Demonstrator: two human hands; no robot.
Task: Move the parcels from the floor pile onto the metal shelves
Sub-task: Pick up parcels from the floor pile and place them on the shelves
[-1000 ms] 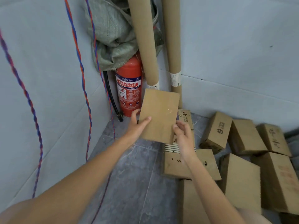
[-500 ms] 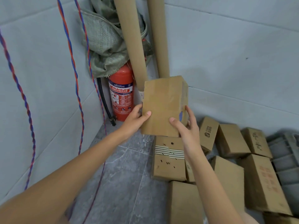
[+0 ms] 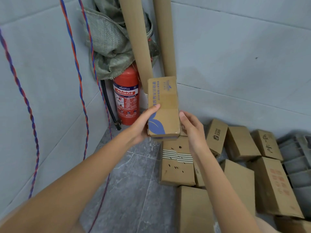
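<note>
Held parcel: a narrow brown cardboard parcel (image 3: 163, 106) with blue print and a blue leaf shape near its lower end is held up in the air, above the floor pile, in front of the fire extinguisher and the tubes.
Left hand: the left hand (image 3: 143, 125) grips the parcel's left side, thumb laid across the printed face, the other fingers hidden behind the box.
Right hand: the right hand (image 3: 191, 128) is at the parcel's right edge with fingers loosely curled; whether it grips the box or only touches it cannot be told.
Floor pile: more cardboard parcels (image 3: 239, 143) lie on the grey tiled floor (image 3: 131, 190) to the right, touching one another, several tilted against the wall.
Striped parcel: a box with a striped label (image 3: 176, 165) lies flat directly below the held one.
Logo parcel: a small box with a black logo (image 3: 217, 135) leans just beside the right wrist.
Corner: a red fire extinguisher (image 3: 126, 98) stands upright in the corner, a grey-green woven sack (image 3: 109, 47) draped over its top.
Tubes: two tall cardboard tubes (image 3: 138, 39) lean in the corner behind the held parcel.
Cables: twisted red and blue cables (image 3: 79, 73) hang down the left wall.
Far right: a grey plastic crate (image 3: 296, 158) sits at the edge of the pile.
</note>
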